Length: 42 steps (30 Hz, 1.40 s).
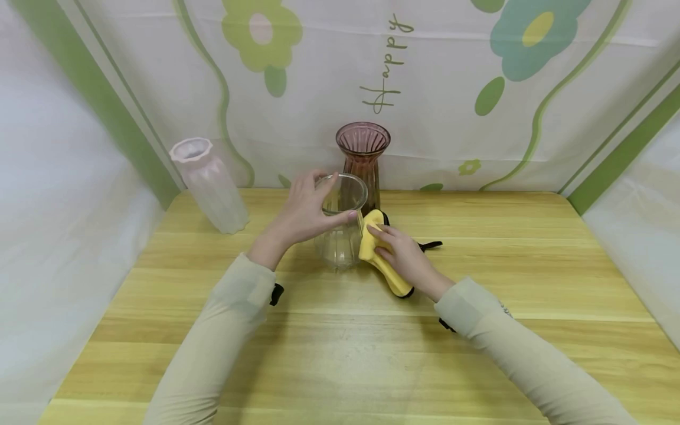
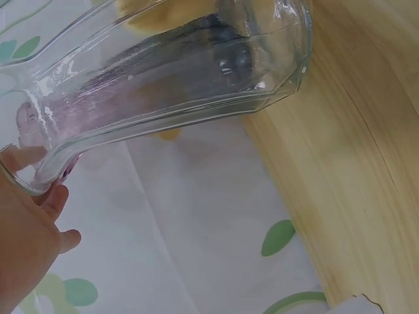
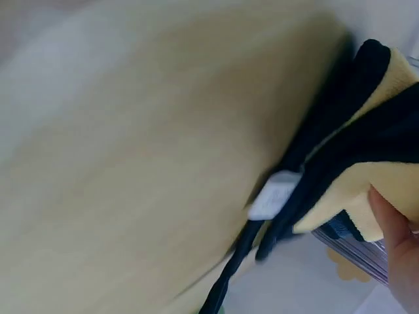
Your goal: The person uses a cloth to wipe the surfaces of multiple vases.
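My left hand [image 1: 305, 211] grips the rim of a clear glass vase [image 1: 340, 251], thumb and fingers spread around its mouth. In the left wrist view the ribbed glass body of the vase [image 2: 177, 127] reaches away from the fingers. On the right of the vase, my right hand [image 1: 404, 257] holds a folded yellow cloth [image 1: 394, 278] with black edging against or close beside the glass. The right wrist view shows the cloth [image 3: 393, 180] pinched by the hand, with a white label [image 3: 273, 196] and a black cord loop [image 3: 222, 288] hanging from it.
Just behind the clear vase stands a purple-pink glass vase [image 1: 363, 147]. A frosted pink-and-white vase [image 1: 215, 195] stands at the table's back left. The wooden table [image 1: 340, 360] ends at a flower-printed curtain [image 1: 435, 118], with white curtains on both sides.
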Available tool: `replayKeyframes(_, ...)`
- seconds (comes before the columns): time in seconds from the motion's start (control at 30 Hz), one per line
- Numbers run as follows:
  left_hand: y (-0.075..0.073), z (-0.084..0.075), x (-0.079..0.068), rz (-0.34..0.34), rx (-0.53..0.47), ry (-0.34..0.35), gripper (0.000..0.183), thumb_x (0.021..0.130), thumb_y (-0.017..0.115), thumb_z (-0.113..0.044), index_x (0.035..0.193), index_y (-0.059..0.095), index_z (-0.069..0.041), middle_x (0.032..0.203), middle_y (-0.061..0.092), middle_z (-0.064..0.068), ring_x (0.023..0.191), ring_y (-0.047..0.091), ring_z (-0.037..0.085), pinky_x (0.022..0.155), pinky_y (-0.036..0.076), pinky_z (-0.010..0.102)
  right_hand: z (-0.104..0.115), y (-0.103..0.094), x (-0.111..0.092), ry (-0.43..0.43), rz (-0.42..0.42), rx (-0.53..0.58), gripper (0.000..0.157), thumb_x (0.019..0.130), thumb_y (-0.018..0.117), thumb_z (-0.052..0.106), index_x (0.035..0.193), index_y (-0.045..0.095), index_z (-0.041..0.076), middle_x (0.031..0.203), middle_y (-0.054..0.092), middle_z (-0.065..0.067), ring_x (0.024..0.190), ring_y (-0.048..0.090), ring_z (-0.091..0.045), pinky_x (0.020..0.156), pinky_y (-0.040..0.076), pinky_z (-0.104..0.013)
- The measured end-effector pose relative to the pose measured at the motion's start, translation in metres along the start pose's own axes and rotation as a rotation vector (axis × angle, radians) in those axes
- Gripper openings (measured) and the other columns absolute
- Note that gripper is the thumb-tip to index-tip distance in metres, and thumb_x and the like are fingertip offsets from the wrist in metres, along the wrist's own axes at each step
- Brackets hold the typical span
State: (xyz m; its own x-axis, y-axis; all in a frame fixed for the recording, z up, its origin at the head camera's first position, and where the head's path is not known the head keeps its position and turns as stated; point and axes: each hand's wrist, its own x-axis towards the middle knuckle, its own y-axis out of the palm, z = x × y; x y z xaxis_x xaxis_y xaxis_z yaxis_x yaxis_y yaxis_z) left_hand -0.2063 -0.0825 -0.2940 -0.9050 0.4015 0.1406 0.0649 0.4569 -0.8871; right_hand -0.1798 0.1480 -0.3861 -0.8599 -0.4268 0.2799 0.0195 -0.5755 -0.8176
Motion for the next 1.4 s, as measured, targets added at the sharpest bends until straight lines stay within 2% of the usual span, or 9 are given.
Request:
replayKeyframes(0.23,-0.001,-0.001,0.001,0.006,0.01,0.002,0.089,0.085,0.058,-0.059,0.151,0.026,-0.009,0.154,0.024,0.016,0.142,0.019,0.034,0.118,0.017,0.051,-0.003,0.001,-0.001,-0.015,-0.018,0.001,0.049,0.089,0.064,0.006,0.137,0.053,0.009,0.135,0.054,-0.025,0.118,0.057,-0.042,0.097,0.05,-0.049)
replayKeyframes(0.47,-0.006,-0.002,0.002,0.038,0.038,0.019,0.089,0.086,0.056,-0.057,0.151,0.025,-0.005,0.156,0.024,0.017,0.144,0.018,0.037,0.12,0.009,0.054,0.014,-0.011,0.012,-0.015,-0.135,0.098,0.05,0.089,0.065,0.008,0.137,0.052,0.009,0.137,0.052,-0.024,0.121,0.056,-0.04,0.096,0.051,-0.047)
replayKeyframes(0.57,-0.008,-0.002,0.003,0.057,0.036,0.032,0.087,0.086,0.055,-0.054,0.151,0.024,-0.005,0.157,0.023,0.016,0.145,0.018,0.036,0.12,0.009,0.055,0.021,-0.016,0.016,-0.032,-0.181,0.135,0.05,0.089,0.065,0.007,0.137,0.052,0.008,0.136,0.053,-0.022,0.12,0.057,-0.038,0.095,0.053,-0.044)
replayKeyframes(0.67,-0.008,-0.002,0.003,0.074,0.024,0.034,0.086,0.086,0.056,-0.051,0.151,0.023,-0.005,0.158,0.021,0.015,0.145,0.018,0.036,0.12,0.011,0.056,0.026,-0.018,0.019,-0.034,-0.192,0.154,0.05,0.089,0.065,0.007,0.137,0.052,0.007,0.137,0.053,-0.022,0.121,0.057,-0.037,0.096,0.052,-0.042)
replayKeyframes(0.83,-0.009,-0.002,0.002,0.085,0.018,0.037,0.084,0.087,0.055,-0.049,0.152,0.022,-0.006,0.159,0.019,0.014,0.146,0.017,0.035,0.12,0.01,0.056,0.027,-0.018,0.019,-0.024,-0.173,0.141,0.05,0.088,0.066,0.006,0.136,0.052,0.007,0.137,0.052,-0.024,0.124,0.054,-0.039,0.102,0.048,-0.044)
replayKeyframes(1.0,-0.008,-0.002,0.001,0.086,0.056,0.038,0.088,0.088,0.054,-0.056,0.152,0.021,-0.006,0.159,0.018,0.014,0.146,0.016,0.036,0.12,0.009,0.056,0.021,-0.013,0.015,-0.016,-0.132,0.126,0.052,0.087,0.066,0.005,0.137,0.052,0.007,0.137,0.051,-0.026,0.124,0.052,-0.042,0.103,0.046,-0.048)
replayKeyframes(1.23,-0.004,-0.002,0.001,0.041,0.054,0.032,0.088,0.086,0.056,-0.058,0.152,0.023,-0.008,0.157,0.019,0.017,0.145,0.016,0.037,0.119,0.011,0.056,0.007,-0.001,0.003,0.021,-0.021,0.042,0.051,0.09,0.064,0.008,0.139,0.05,0.009,0.137,0.051,-0.026,0.122,0.053,-0.043,0.1,0.048,-0.05)
replayKeyframes(1.4,-0.002,-0.001,0.001,0.015,0.043,0.018,0.087,0.086,0.054,-0.059,0.151,0.025,-0.009,0.154,0.022,0.02,0.142,0.019,0.037,0.118,0.016,0.055,-0.002,0.006,-0.004,0.025,0.005,-0.008,0.051,0.09,0.063,0.008,0.139,0.05,0.011,0.134,0.054,-0.024,0.119,0.057,-0.04,0.098,0.049,-0.049)
